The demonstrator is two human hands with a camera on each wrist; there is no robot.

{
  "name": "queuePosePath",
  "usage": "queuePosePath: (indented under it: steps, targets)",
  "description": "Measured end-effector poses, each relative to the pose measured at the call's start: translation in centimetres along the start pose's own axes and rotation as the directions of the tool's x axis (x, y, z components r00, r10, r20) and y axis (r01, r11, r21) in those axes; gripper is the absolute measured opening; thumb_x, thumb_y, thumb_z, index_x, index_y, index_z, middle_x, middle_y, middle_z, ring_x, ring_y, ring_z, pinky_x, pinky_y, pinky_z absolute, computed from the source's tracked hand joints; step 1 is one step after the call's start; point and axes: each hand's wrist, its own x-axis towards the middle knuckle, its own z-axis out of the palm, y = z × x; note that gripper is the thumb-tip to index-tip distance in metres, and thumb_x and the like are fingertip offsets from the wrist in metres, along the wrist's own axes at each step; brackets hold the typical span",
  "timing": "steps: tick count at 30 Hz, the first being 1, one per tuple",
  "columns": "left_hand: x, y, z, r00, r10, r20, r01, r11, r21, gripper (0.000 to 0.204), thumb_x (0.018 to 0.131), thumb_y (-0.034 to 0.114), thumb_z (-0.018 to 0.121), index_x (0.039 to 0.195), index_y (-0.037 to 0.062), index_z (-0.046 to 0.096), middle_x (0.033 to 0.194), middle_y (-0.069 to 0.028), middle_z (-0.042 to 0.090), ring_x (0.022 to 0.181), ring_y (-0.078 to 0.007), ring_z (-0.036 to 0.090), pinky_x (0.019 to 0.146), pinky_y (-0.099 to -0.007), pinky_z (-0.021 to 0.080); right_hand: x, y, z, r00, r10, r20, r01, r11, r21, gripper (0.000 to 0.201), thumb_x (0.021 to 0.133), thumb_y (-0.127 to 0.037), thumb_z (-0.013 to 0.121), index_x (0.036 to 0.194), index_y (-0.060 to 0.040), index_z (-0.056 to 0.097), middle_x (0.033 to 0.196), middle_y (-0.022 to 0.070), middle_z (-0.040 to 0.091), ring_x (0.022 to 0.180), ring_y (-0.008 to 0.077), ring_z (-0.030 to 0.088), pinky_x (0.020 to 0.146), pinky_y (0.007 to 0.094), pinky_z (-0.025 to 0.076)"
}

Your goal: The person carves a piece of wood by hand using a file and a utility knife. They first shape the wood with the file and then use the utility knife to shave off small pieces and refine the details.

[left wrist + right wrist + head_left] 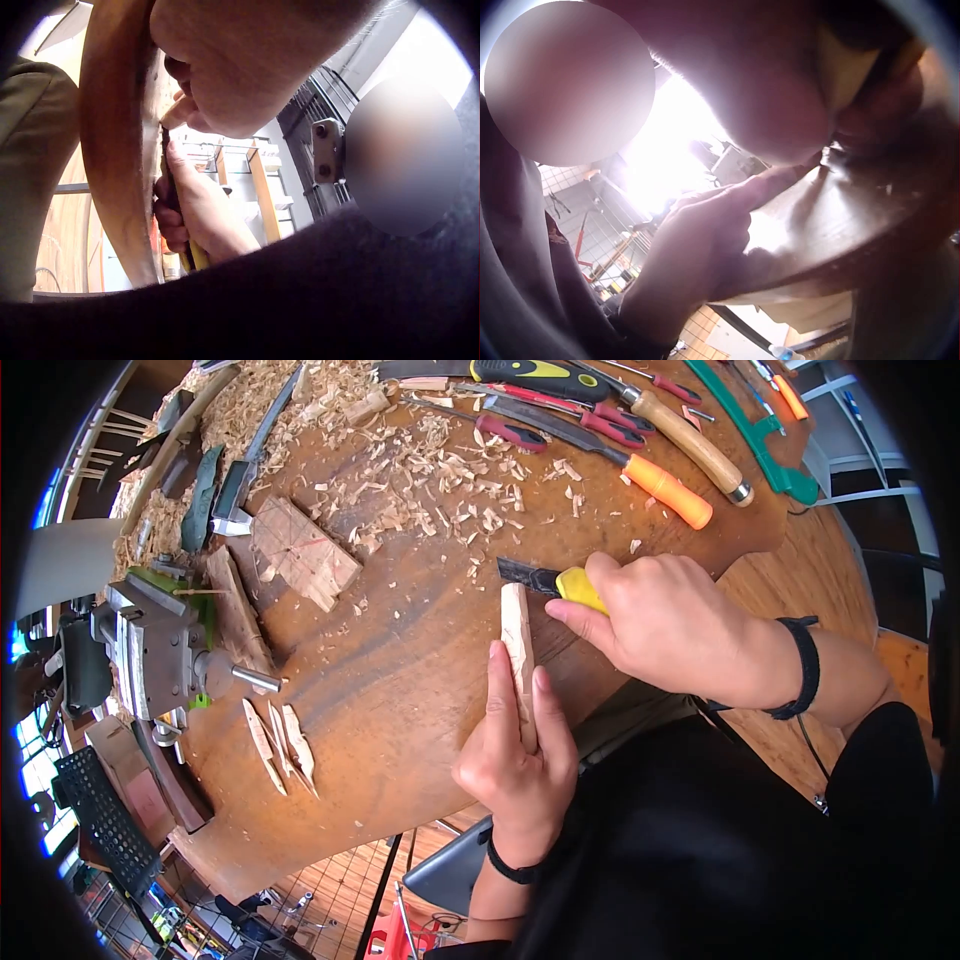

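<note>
In the head view my left hand (512, 760) holds a pale, faceted strip of wood (516, 625) between thumb and fingers, its far end pointing away from me over the table. My right hand (680, 620) grips a yellow-and-black utility knife (582, 590). The knife's dark blade (522, 572) lies just beyond the strip's far end, pointing left. From the left wrist view, the right hand (206, 214) appears below the left, curled round the knife handle. The right wrist view is dim and blurred, with the left hand (697, 240) reaching toward the work.
Small carved wood pieces (262, 748) lie left on the wooden table (390, 710). A metal vise (155, 645) and a marked wood block (305, 552) stand farther left. Shavings (430, 485) cover the back. Several files, an orange-handled tool (670, 490) and a green tool (760, 445) lie back right.
</note>
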Motion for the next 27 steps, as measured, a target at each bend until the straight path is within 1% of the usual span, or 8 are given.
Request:
queuePosePath:
  steps: [2,4,8,10,14,16,20,27]
  targets:
    - [0.0,-0.1,0.1,1.000,-0.023,0.008,0.023,1.000,-0.004,0.045,0.094,0.008,0.073,0.136,-0.0069,0.062,0.064,-0.0167,0.066,0.047,-0.0229,0.064,0.048,-0.0346,0.049,0.1,-0.1,0.0,1.000,-0.010,0.007,0.010,1.000,0.003,0.044,0.101,-0.040,0.065,0.089,0.0017,0.058,0.060,0.0226,0.062,0.056,0.0431,0.065,0.050,0.0495,0.052]
    - [-0.1,-0.5,0.5,0.999,0.012,-0.042,-0.013,0.999,-0.033,0.044,0.094,0.008,0.073,0.134,-0.0077,0.063,0.061,-0.0152,0.064,0.046,-0.0221,0.062,0.047,-0.0339,0.048,-0.2,-0.2,-0.1,0.999,-0.010,-0.043,0.010,1.000,0.000,0.051,0.101,-0.045,0.062,0.082,0.0019,0.061,0.055,0.0211,0.061,0.054,0.0393,0.067,0.048,0.0455,0.053]
    - [-0.2,-0.4,0.5,0.997,-0.007,-0.076,0.002,0.998,-0.060,0.042,0.094,0.007,0.073,0.132,-0.0080,0.065,0.058,-0.0133,0.062,0.044,-0.0215,0.059,0.046,-0.0340,0.046,-0.9,0.1,-0.3,0.998,-0.055,0.023,0.055,0.998,0.015,0.051,0.101,-0.046,0.062,0.082,0.0018,0.061,0.055,0.0217,0.060,0.055,0.0408,0.066,0.049,0.0475,0.053]
    - [0.0,0.1,-0.1,0.996,-0.090,-0.001,0.090,0.995,-0.046,0.035,0.099,0.008,0.068,0.131,-0.0075,0.066,0.070,-0.0087,0.071,0.060,-0.0021,0.057,0.055,-0.0211,0.045,-1.0,-0.2,-1.0,0.983,-0.067,0.172,0.045,0.990,0.130,0.052,0.101,-0.047,0.061,0.083,0.0016,0.060,0.056,0.0221,0.061,0.055,0.0430,0.066,0.051,0.0504,0.053]
    - [0.0,-0.1,-0.1,0.996,-0.080,0.033,0.081,0.996,-0.025,0.035,0.099,0.007,0.068,0.130,-0.0080,0.066,0.069,-0.0093,0.070,0.058,-0.0027,0.058,0.054,-0.0214,0.045,-0.6,-0.4,-1.3,0.982,-0.039,0.182,0.017,0.992,0.123,0.052,0.101,-0.047,0.061,0.082,0.0016,0.060,0.057,0.0227,0.061,0.056,0.0447,0.065,0.053,0.0523,0.053]
    - [-0.1,-0.6,0.4,0.999,0.014,-0.030,-0.015,0.999,-0.032,0.041,0.093,0.006,0.073,0.129,-0.0109,0.065,0.054,-0.0101,0.057,0.041,-0.0184,0.056,0.044,-0.0319,0.044,-0.1,-0.5,-1.2,0.985,-0.038,0.171,0.025,0.996,0.082,0.051,0.101,-0.046,0.061,0.083,0.0016,0.061,0.058,0.0229,0.062,0.058,0.0446,0.066,0.053,0.0521,0.053]
    - [0.0,-0.7,0.3,0.999,0.028,-0.018,-0.029,0.999,-0.023,0.041,0.093,0.006,0.073,0.130,-0.0106,0.065,0.054,-0.0105,0.057,0.041,-0.0192,0.056,0.044,-0.0323,0.044,0.6,-1.2,-1.2,0.987,-0.029,0.157,0.015,0.996,0.092,0.050,0.101,-0.045,0.061,0.082,0.0020,0.061,0.059,0.0230,0.062,0.058,0.0437,0.067,0.053,0.0510,0.054]
    - [0.3,0.0,0.5,0.999,-0.026,-0.030,0.025,1.000,-0.011,0.037,0.096,0.006,0.069,0.129,-0.0103,0.065,0.065,-0.0166,0.067,0.048,-0.0236,0.065,0.048,-0.0344,0.049,0.7,-1.8,-0.1,0.997,-0.010,0.073,0.003,0.995,0.103,0.051,0.101,-0.044,0.061,0.082,0.0035,0.061,0.061,0.0242,0.064,0.061,0.0429,0.069,0.055,0.0483,0.056]
